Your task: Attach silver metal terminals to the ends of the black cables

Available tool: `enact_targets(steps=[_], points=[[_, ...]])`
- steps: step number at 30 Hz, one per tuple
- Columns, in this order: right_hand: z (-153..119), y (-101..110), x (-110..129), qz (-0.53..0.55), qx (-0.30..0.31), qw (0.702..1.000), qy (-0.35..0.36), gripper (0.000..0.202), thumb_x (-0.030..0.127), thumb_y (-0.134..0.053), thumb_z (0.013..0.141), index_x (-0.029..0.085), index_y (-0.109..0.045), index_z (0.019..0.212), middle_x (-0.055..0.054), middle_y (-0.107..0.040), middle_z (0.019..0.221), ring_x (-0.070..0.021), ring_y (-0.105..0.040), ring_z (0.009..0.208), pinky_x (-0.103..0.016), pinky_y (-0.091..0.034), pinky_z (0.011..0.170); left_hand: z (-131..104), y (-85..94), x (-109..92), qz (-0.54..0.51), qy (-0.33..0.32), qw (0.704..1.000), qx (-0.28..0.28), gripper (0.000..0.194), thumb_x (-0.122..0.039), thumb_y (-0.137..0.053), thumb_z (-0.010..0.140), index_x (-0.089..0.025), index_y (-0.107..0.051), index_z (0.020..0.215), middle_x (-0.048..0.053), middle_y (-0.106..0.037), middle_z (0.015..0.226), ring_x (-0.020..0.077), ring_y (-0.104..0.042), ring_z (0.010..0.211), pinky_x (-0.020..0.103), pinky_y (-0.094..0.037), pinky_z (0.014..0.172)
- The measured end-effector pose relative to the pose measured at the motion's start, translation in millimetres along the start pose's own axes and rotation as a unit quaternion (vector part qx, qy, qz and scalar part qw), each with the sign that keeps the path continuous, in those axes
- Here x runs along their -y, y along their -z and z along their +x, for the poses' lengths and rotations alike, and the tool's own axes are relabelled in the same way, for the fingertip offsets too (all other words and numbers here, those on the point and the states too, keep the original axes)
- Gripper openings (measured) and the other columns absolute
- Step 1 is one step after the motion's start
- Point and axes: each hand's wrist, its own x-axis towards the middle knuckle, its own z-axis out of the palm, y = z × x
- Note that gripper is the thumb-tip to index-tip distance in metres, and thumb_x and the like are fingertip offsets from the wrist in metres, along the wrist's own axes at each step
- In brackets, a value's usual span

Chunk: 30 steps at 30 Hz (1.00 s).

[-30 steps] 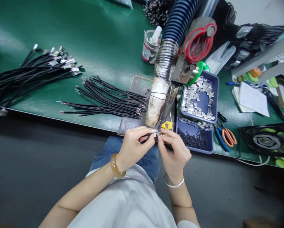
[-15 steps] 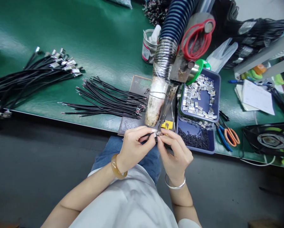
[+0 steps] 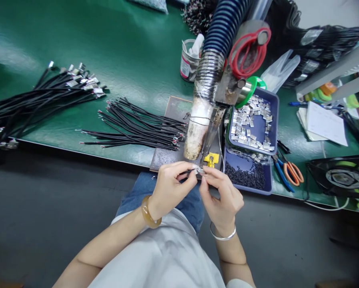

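My left hand [image 3: 172, 185] pinches a short black cable [image 3: 187, 171], much of it hidden by the fingers. Opposite it, my right hand [image 3: 223, 196] closes its thumb and fingers on a small silver USB connector [image 3: 199, 170] at the cable's end. Both hands meet over the front edge of a dark work board [image 3: 161, 158]. Just behind the fingertips are a yellow holder [image 3: 211, 159] and a metal rod-like tool [image 3: 211, 136] that slants down. Loose black cables [image 3: 137, 124] with bared wire ends lie to the left.
A taped fume hose [image 3: 199, 116] comes down close behind my hands. On the right stand a blue tray of silver connectors [image 3: 277, 120] and a tray of small black pieces [image 3: 267, 186]. Beyond are orange-handled pliers [image 3: 293, 173] and a fan [image 3: 341, 176]. Finished-looking cables [image 3: 47, 96] lie far left.
The view has shifted slightly. My fingertips have turned the cable end and connector a little, so more of the black cable shows; both hands keep their pinch.
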Motion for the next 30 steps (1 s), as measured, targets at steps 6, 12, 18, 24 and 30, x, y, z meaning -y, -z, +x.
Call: enact_targets(steps=[6,12,18,24,30], points=[[-4,4,-3,0.036,0.01,0.991,-0.126,0.008,0.015,-0.062,0.093,0.022,-0.058,0.096,0.0,-0.073,0.082,-0.0119,-0.072,0.068,-0.022,-0.057,0.063,-7,1.3,-2,0.022,-0.101,0.994,0.024,0.017,-0.006,-0.058,0.086,-0.015,-0.072,0.089,0.001,-0.07,0.069,0.0082,-0.057,0.055,0.017,-0.046,0.054],[0,9,-6,0.207,0.09,0.949,-0.22,0.007,0.022,-0.055,0.099,0.022,-0.052,0.093,0.003,-0.059,0.079,-0.0094,-0.061,0.066,-0.02,-0.053,0.058,-10,10.8,-6,-0.05,-0.08,0.993,0.071,0.014,-0.012,-0.058,0.089,-0.014,-0.064,0.077,-0.002,-0.056,0.061,0.0068,-0.045,0.051,0.017,-0.038,0.048],[0,5,-9,0.03,0.053,0.998,-0.014,0.016,0.007,-0.059,0.093,0.022,-0.059,0.099,-0.002,-0.069,0.092,-0.0134,-0.068,0.09,-0.026,-0.057,0.08,-10,10.6,2,-0.149,0.059,0.983,0.088,0.014,-0.016,-0.062,0.089,-0.011,-0.073,0.084,0.004,-0.07,0.066,0.0097,-0.057,0.054,0.018,-0.044,0.049],[-3,2,-5,-0.034,-0.002,0.999,0.008,0.022,0.006,-0.069,0.087,0.023,-0.065,0.101,-0.006,-0.076,0.108,-0.0182,-0.075,0.097,-0.031,-0.062,0.086,-10,5.5,6,-0.094,0.007,0.995,0.026,0.014,-0.01,-0.063,0.085,-0.013,-0.076,0.083,0.005,-0.074,0.072,0.0114,-0.063,0.059,0.019,-0.05,0.055],[-2,-6,-3,-0.026,-0.007,1.0,-0.001,0.021,0.005,-0.068,0.085,0.021,-0.065,0.098,-0.008,-0.078,0.106,-0.018,-0.076,0.095,-0.029,-0.063,0.085,-3,2.5,8,-0.07,0.018,0.997,0.009,0.013,-0.012,-0.064,0.085,-0.014,-0.074,0.078,0.004,-0.07,0.071,0.0108,-0.06,0.059,0.019,-0.046,0.053]])
